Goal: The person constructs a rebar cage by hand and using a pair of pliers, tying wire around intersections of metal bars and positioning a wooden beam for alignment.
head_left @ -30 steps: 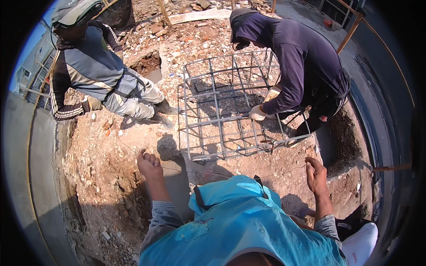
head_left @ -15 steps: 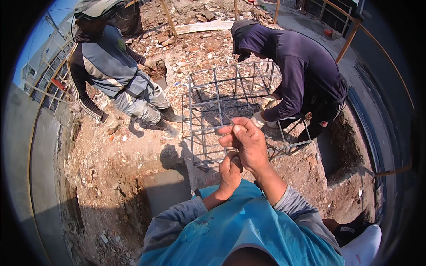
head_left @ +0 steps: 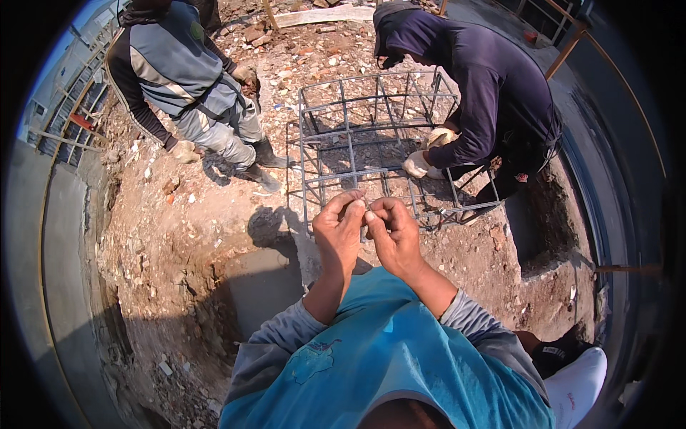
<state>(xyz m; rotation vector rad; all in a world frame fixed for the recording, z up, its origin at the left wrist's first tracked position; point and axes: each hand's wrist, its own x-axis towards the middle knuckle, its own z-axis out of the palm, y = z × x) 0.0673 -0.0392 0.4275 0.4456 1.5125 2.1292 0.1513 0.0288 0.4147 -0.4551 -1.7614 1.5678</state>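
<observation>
My left hand (head_left: 339, 232) and my right hand (head_left: 394, 236) meet in front of my chest, thumbs and fingertips pinched together. Between them is a thin wire, which barely shows now and is mostly hidden by the fingers. Just beyond my hands lies a rebar cage (head_left: 350, 154) of grey steel bars on the rubble ground. Neither hand touches the cage. At its right side a co-worker in a dark hooded top (head_left: 493, 93) bends over, with gloved hands (head_left: 426, 159) at the bars.
Another co-worker (head_left: 179, 71) stands at the left, wearing gloves and rubber boots (head_left: 266, 155). Pits are cut in the ground, one with a grey floor (head_left: 264, 286) at near left, another (head_left: 532, 229) at right. A grey wall (head_left: 64, 257) runs along the left; broken bricks lie around.
My left hand has risen from below the right wrist to meet the right fingertips. My right hand has moved lower. The view has tilted down, and the co-worker at the cage stays bent over it.
</observation>
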